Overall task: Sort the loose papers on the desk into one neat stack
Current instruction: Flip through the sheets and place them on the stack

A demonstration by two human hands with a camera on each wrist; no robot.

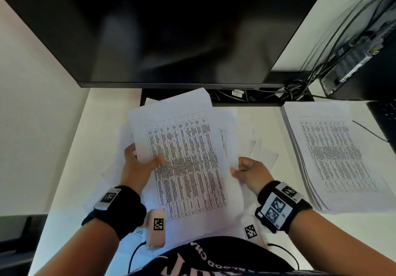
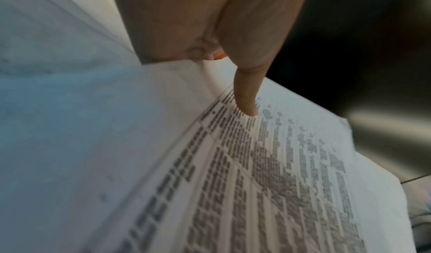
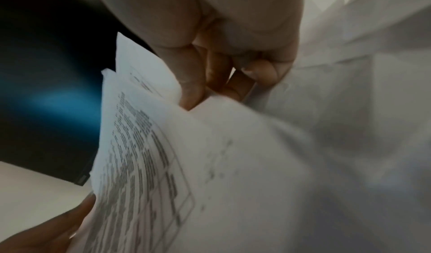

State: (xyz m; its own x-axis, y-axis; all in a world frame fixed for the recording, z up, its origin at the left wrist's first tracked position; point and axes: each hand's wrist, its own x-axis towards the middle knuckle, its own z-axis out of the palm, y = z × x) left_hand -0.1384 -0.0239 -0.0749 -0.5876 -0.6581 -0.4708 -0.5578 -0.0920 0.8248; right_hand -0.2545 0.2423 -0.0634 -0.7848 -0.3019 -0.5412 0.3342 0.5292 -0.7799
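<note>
I hold a bundle of printed sheets (image 1: 184, 155) with a table on top, raised over the desk's middle. My left hand (image 1: 139, 162) grips its left edge, thumb (image 2: 247, 98) lying on the print (image 2: 268, 174). My right hand (image 1: 246, 169) pinches the right edge, fingers (image 3: 193, 83) curled round the paper (image 3: 210, 165). Loose white sheets (image 1: 252, 145) lie scattered under and around the bundle. A neat stack of printed papers (image 1: 336, 153) sits on the desk to the right.
A dark monitor (image 1: 162, 31) stands close behind the papers, with cables (image 1: 287, 91) at its base. A black computer case (image 1: 364, 61) is at the far right, a dark keyboard corner (image 1: 383, 115) beside the stack. White desk (image 1: 70, 168) shows at left.
</note>
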